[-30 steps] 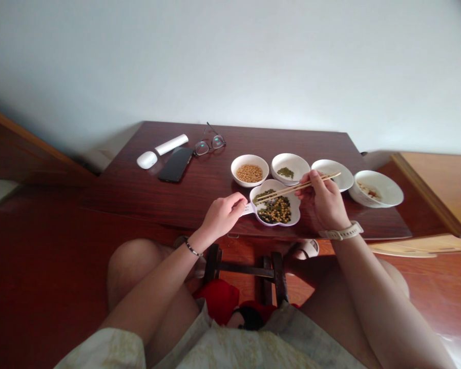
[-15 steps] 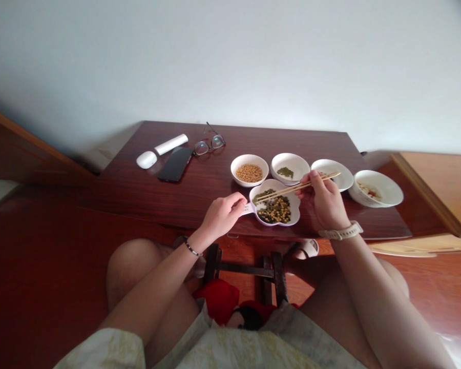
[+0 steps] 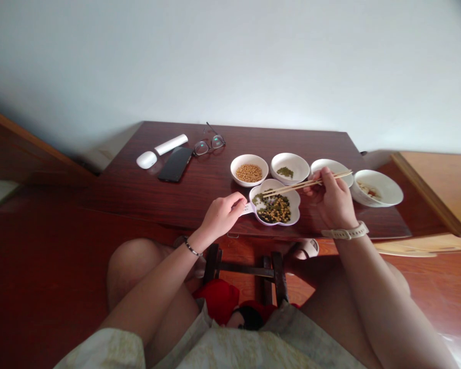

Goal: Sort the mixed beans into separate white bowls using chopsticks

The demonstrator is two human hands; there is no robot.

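Observation:
My left hand (image 3: 226,211) pinches the short handle of a white, scallop-edged bowl (image 3: 296,215) that holds mixed green, yellow and dark beans. In my right hand (image 3: 332,197) is a pair of chopsticks (image 3: 303,185), slanting left so that their tips are over the mixed beans. Whether a bean is between the tips is too small to tell. Behind the handled bowl stand a bowl of yellow beans (image 3: 249,173) and a bowl with a few green beans (image 3: 285,172). A third white bowl (image 3: 322,165) is partly hidden by my right hand and the chopsticks.
At the right end of the table (image 3: 146,200) is a bowl with pale and reddish bits (image 3: 370,190). Glasses (image 3: 209,145), a black phone (image 3: 175,164), a white cylinder (image 3: 171,144) and a white rounded object (image 3: 146,160) lie at the left. A wall rises behind.
My right hand and the chopsticks have shifted a little to the right, the tips moving away from the handle side of the bowl. My left hand has stayed on the handle.

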